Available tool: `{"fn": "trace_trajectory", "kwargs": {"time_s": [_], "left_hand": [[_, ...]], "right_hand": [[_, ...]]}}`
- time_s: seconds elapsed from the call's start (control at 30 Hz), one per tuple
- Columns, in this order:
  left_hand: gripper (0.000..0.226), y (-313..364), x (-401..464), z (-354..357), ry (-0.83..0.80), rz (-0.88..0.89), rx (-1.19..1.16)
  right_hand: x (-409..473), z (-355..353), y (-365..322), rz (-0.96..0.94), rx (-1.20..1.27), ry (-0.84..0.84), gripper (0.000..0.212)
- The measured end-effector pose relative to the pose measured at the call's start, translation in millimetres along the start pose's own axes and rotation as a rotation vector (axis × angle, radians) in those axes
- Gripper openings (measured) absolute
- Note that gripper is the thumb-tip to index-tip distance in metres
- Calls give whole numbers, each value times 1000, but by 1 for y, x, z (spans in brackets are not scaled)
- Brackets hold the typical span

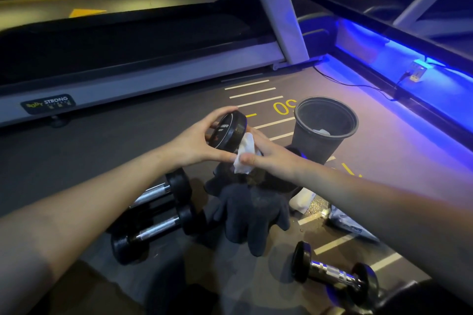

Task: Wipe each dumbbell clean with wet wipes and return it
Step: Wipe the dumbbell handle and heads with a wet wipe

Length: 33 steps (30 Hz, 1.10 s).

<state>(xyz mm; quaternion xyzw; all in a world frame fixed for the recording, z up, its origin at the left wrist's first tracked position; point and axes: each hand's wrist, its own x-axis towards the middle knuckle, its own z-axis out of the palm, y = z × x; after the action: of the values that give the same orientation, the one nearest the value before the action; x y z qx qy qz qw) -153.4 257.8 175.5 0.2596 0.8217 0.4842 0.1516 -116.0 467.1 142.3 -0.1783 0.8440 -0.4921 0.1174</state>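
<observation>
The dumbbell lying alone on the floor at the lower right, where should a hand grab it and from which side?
Grip the dumbbell by its bare chrome handle, between the two black heads, coming down from above. It lies flat on the floor with the handle fully exposed, and the wide round heads would be hard to wrap fingers around.

Dumbbells (153,212), bin (314,140) on floor (128,123)

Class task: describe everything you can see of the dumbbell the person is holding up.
The held dumbbell has a round black head, rubber-like, its flat end face printed with partly hidden white lettering. It is raised above the floor and tilted. The left hand grips the head's rim; the right hand presses a crumpled white wet wipe against it just behind the head. Its handle and far head are hidden.
</observation>
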Motion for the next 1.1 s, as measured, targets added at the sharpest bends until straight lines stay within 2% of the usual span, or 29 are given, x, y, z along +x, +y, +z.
{"fn": "trace_trajectory", "kwargs": {"time_s": [0.03, 0.13, 0.2, 0.27, 0.37, 0.47, 0.6, 0.7, 0.8, 0.97, 1.1], "left_hand": [[95, -1, 0, 0, -2, -2, -4], [99, -5, 1, -2, -11, -6, -7], [99, -8, 1, -2, -13, -4, -8], [99, -8, 2, -2, -13, -3, -16], [98, -8, 2, -1, -11, 2, -15], [98, -8, 3, -1, -12, 3, -13], [98, -9, 4, 0, -14, 9, -17], [98, -13, 4, -2, -14, 2, -28], [98, -17, 4, -3, -14, -2, -21], [98, -20, 4, -5, -21, -13, -13], [97, -21, 6, -5, -20, -17, -11]], "right_hand": [[-1, -1, -1, 11, 54, -11, 78], [-2, -2, -1, 63, 112, 23, 83], [-2, -2, 0, 84, 85, 22, 69], [-2, -2, 2, 94, 6, 38, 62], [0, -3, 5, 90, -125, 102, 69], [-1, 0, 5, 62, -237, 238, 62], [1, 4, 7, -21, -410, 406, 48], [3, 4, 8, -110, -456, 470, 45], [0, 4, 9, -119, -450, 408, 47], [-4, -14, 17, -156, -479, 125, 67], [-3, -17, 23, -161, -617, 113, 78]]}}
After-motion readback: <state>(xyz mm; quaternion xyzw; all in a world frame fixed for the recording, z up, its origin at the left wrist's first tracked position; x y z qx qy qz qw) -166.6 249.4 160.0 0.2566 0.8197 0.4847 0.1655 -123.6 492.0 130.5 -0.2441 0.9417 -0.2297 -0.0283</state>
